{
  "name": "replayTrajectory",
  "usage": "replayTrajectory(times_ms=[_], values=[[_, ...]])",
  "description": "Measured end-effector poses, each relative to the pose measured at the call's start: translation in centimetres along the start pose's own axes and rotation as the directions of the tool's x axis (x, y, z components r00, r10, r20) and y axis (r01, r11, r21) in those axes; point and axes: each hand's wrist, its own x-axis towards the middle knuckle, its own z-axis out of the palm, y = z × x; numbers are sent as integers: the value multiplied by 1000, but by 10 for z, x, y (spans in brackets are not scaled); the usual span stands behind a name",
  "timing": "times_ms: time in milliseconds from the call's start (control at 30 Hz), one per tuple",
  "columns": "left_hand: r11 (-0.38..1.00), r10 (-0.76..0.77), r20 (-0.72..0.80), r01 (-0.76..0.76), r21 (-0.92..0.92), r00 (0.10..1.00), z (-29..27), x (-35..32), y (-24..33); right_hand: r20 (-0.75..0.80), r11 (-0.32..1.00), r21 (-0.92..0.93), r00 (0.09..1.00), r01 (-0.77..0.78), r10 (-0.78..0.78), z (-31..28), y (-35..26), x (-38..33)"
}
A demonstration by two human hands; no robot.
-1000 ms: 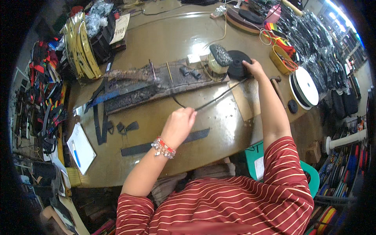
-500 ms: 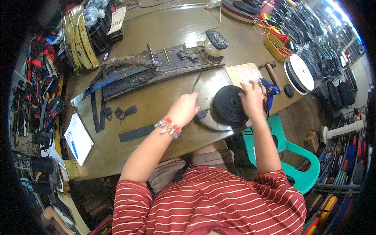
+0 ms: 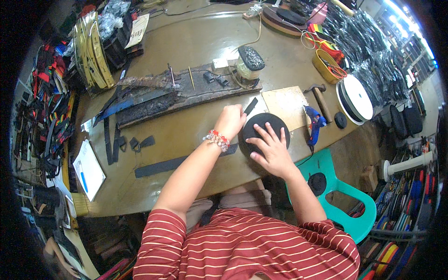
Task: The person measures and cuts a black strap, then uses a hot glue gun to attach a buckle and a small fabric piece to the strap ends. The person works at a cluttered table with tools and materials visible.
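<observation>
Coloured straps and bundles (image 3: 53, 121) crowd the left side of the room, beside a glossy brown table (image 3: 196, 39). Near its left edge lies a white pad (image 3: 93, 179) with a blue pen (image 3: 83, 176) across it, and farther back stands a clear-wrapped bundle of yellow bands (image 3: 91, 56). Next come dark straps (image 3: 108, 142) hanging toward the near side, small folded black pieces (image 3: 135, 143), and a long dark strip (image 3: 161, 166) running rightward beneath the left forearm. Behind these stretches a stained, dark board (image 3: 196, 95), with a dark-topped jar (image 3: 249, 67) at its right end.

Wearing a beaded bracelet (image 3: 217, 139) at the wrist, the left hand (image 3: 232, 121) is curled closed on a black strap (image 3: 251, 105), whose end juts past the fingers. Just beside it, apart from the left, the right hand (image 3: 269, 148) rests palm down with fingers spread over a black roll (image 3: 252, 129), which lies flat near the table's front edge.

Farther right are a tan sheet (image 3: 284, 105), a blue tool (image 3: 314, 125), a hammer (image 3: 321, 103), a yellow container (image 3: 323, 66), a small black coil (image 3: 340, 119) and a white spool (image 3: 358, 97). Below the table edge stands a green chair (image 3: 352, 186); black plastic-wrapped packages (image 3: 364, 44) heap up at the far right.
</observation>
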Motion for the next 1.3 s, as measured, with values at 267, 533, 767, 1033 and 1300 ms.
replayTrajectory(times_ms=[267,533,767,1033,1300], values=[[977,-43,163,76,-198,986,35,35,17,-57,978,-205,997,45,-58,12,-1,-3],[884,-99,290,218,-414,952,19,25,24,-203,908,-325,918,266,-342,25,8,6],[913,164,-543,-335,-233,824,-98,-20,15,-599,836,-182,616,517,-511,-39,3,101],[919,389,-384,-384,93,838,-135,-70,-17,-376,971,-237,921,13,-104,-82,56,242],[917,382,-421,-394,61,823,-133,-67,-29,-577,990,-71,805,118,-137,-95,-24,192]])
